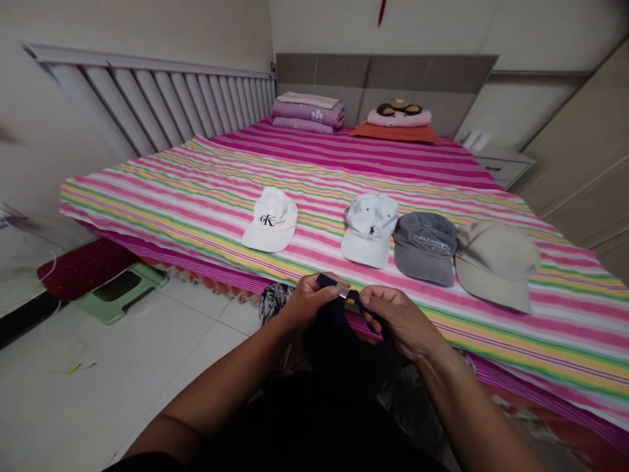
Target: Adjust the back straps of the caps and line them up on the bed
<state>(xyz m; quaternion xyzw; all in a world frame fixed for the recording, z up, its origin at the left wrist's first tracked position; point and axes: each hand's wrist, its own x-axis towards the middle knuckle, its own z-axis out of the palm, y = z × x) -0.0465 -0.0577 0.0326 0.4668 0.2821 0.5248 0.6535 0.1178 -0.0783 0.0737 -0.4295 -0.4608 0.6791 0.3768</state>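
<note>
My left hand [309,303] and my right hand [398,319] pinch the dark fabric strap [330,282] of a black cap [334,347] in front of my body. A small metal buckle [344,290] sits on the strap between my fingers. The rest of the cap hangs down, blending into my dark clothes. Beyond my hands, a row of caps lies on the striped bedsheet [196,187]: a white Calvin Klein cap [271,219], a white polo-logo cap [370,229], a grey cap [425,248] and a beige cap [496,265].
Two pillow stacks [307,113] and a plush toy [399,111] lie against the grey headboard [383,78]. A radiator [147,101] runs along the left wall. A green stool [120,293] and a red mat [83,269] stand on the tiled floor [147,354].
</note>
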